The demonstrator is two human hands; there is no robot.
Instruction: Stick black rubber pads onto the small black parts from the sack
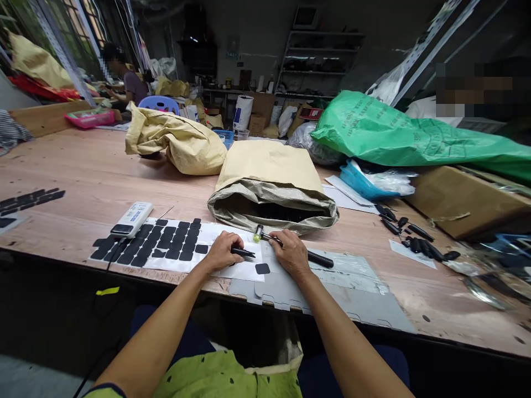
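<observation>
My left hand (pixel 224 251) is closed on a small black part (pixel 243 252) with a pointed end, above a white sheet (pixel 174 267). To its right, my right hand (pixel 289 251) wraps round the shaft of a small hammer (pixel 320 259); its yellow-tipped head (pixel 258 233) points left and its black handle sticks out to the right. Rows of black rounded squares (pixel 166 237) lie on the sheet, left of my hands. A single black square (pixel 262 268) sits between my hands near the front edge. Behind them lies an open paper sack (pixel 269 166), dark inside.
A white device (pixel 135 215) stands at the left of the squares. Another sack (pixel 178 138) lies behind. On the right are black parts (pixel 423 249), a blue basket (pixel 365 185), a cardboard box (pixel 464 202) and a green bag (pixel 394 130). A person (pixel 133 85) sits far left.
</observation>
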